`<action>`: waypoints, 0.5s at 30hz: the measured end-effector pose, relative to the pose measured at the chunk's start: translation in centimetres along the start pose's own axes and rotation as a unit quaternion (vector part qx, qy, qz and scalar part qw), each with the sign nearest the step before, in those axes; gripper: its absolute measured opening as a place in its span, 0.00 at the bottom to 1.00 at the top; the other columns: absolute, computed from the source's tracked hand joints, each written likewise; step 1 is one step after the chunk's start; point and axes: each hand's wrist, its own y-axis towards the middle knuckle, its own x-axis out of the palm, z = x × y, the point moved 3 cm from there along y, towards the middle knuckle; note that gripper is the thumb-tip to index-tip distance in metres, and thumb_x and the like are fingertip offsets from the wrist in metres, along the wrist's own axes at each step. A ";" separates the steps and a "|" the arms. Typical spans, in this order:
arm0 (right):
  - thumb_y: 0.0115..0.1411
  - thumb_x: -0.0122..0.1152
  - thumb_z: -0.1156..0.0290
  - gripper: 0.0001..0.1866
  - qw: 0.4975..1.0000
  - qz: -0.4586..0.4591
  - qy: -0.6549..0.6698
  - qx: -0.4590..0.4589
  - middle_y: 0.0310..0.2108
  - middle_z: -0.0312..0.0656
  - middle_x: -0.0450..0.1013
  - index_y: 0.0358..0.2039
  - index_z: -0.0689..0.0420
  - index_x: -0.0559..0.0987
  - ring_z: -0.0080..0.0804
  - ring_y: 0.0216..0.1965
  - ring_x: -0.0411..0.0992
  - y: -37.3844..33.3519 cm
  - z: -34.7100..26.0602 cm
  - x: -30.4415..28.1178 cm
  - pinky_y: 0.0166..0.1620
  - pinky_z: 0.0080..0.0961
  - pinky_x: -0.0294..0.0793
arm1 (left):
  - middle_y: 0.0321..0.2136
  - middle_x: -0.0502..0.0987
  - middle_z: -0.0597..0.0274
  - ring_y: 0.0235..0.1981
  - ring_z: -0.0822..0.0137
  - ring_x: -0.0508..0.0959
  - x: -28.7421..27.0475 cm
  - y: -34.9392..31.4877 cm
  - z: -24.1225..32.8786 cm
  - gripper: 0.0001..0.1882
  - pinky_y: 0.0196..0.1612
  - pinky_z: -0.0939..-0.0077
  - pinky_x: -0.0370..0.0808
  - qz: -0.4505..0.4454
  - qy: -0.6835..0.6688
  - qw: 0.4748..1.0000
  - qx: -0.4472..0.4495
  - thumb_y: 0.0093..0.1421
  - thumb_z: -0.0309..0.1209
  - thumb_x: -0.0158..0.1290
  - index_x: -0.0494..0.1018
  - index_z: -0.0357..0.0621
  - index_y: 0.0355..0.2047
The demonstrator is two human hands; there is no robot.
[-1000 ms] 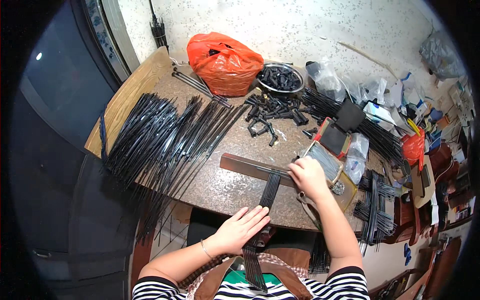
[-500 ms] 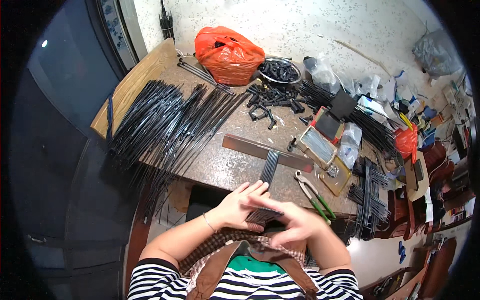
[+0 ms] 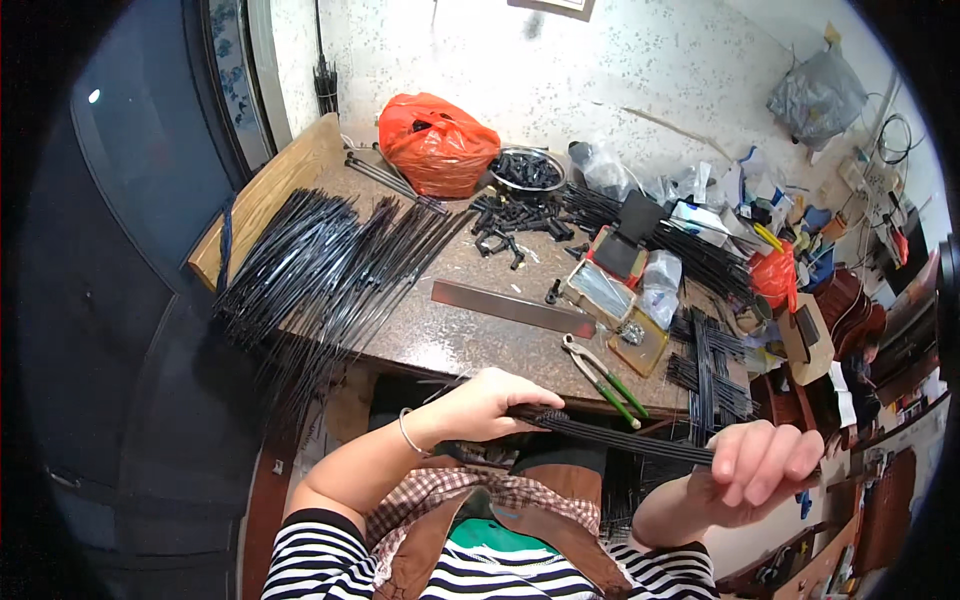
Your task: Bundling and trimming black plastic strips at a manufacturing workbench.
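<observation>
Speckled wall (image 3: pixel 440 65) closes off the room, with a dark door (image 3: pixel 140 190) on my left and a grey bag (image 3: pixel 818 97) hanging high on the right. I look down on a brown, mottled table (image 3: pixel 440 335), shiny toward its front edge, with a wooden board (image 3: pixel 266 197) along its left end. Across its left half spreads a pile (image 3: pixel 320 262) of black rods, some sticking out past the near edge. At the back sit a red bag (image 3: pixel 435 150) and a bowl (image 3: pixel 535 188) of black parts; more parts (image 3: pixel 512 217) lie loose in front. A bar (image 3: pixel 510 307) lies mid-table, with green-handled pliers (image 3: pixel 608 393) near its right end. I have the bundle (image 3: pixel 640 440) off the table, in front of the near edge: my left hand's (image 3: pixel 490 402) fingers are clamped on one end, my right hand's (image 3: pixel 755 470) curled tightly around the other.
</observation>
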 end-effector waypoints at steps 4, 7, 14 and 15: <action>0.49 0.42 0.74 0.06 0.951 -0.010 -0.273 0.147 0.27 0.44 0.65 0.29 0.58 0.67 0.32 0.29 0.65 -1.4 5.1 0.9 0.38 0.25 0.64 | 0.21 0.69 0.57 0.23 0.65 0.70 -1.6 -1.0 -0.5 0.10 0.28 0.76 0.66 0.172 0.054 0.984 -0.012 0.44 0.29 0.50 0.65 0.37 0.26; 0.53 0.39 0.61 0.19 0.753 -0.239 -0.280 0.545 0.35 0.48 0.66 0.39 0.64 0.64 0.33 0.39 0.64 -8.9 14.0 -1.8 0.42 0.26 0.61 | 0.14 0.62 0.68 0.16 0.76 0.61 -2.2 0.7 -1.5 0.11 0.21 0.82 0.61 0.437 -0.277 0.853 -0.074 0.53 0.34 0.41 0.63 0.41 0.19; 0.53 0.40 0.61 0.13 0.810 0.549 0.109 0.176 0.17 0.36 0.62 0.22 0.59 0.64 0.27 0.20 0.62 -2.0 15.4 -10.1 0.28 0.26 0.67 | 0.32 0.67 0.56 0.36 0.64 0.65 2.2 3.8 -2.5 0.17 0.45 0.69 0.59 0.423 -0.678 0.601 -0.027 0.55 0.42 0.30 0.63 0.42 0.28; 0.53 0.41 0.62 0.12 0.800 0.575 0.002 0.172 0.16 0.36 0.62 0.23 0.58 0.65 0.25 0.19 0.62 0.2 14.0 -9.0 0.27 0.24 0.67 | 0.36 0.65 0.54 0.42 0.63 0.63 4.2 3.2 -3.9 0.22 0.47 0.69 0.58 0.283 -0.774 0.565 0.043 0.53 0.46 0.31 0.61 0.39 0.36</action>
